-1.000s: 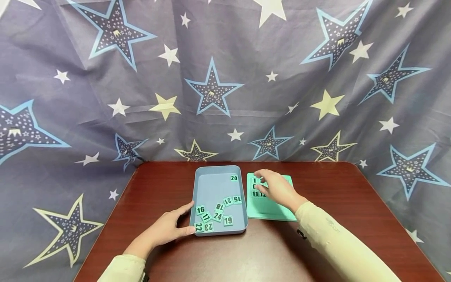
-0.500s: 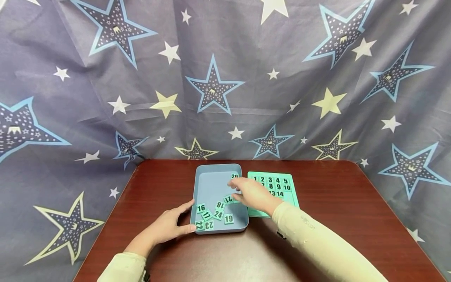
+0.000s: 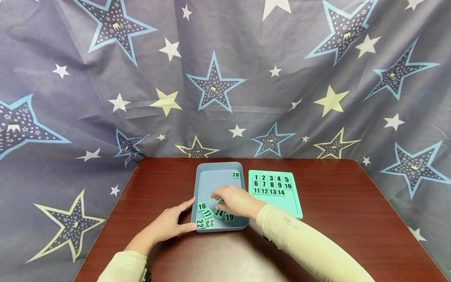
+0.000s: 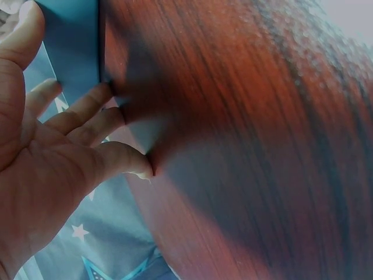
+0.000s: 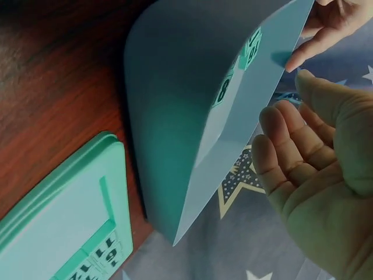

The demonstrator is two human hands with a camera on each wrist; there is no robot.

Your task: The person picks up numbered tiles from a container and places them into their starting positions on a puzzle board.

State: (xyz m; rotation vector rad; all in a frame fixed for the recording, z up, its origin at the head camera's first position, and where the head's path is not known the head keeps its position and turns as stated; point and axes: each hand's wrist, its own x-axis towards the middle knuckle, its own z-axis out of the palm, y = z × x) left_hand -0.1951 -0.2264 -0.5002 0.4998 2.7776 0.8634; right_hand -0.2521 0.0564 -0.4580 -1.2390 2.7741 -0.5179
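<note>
A blue-grey tray (image 3: 203, 178) holds loose green number tiles. Tile 20 (image 3: 235, 175) lies in its far right corner; tiles 16 (image 3: 202, 206), 17 (image 3: 207, 213), 22 (image 3: 200, 223), 23 (image 3: 210, 223) and 19 (image 3: 230, 217) lie nearer the front. My right hand (image 3: 236, 199) hovers over the tray, fingers loosely bent, with nothing between thumb and fingertips in the right wrist view; it hides some tiles. At the tray's left side, my left hand (image 3: 169, 225) has its fingers spread, forefinger and thumb tips at the wall.
Right of the tray lies a green number board (image 3: 276, 205), its tiles 1 to 14 set in rows and a bare recess below. Both stand on a reddish-brown wooden table (image 3: 338, 211). Behind hangs a grey star-patterned cloth (image 3: 246, 117).
My right hand has moved left from the number board to over the middle of the tray, uncovering the board's rows. My left hand stays at the tray's side.
</note>
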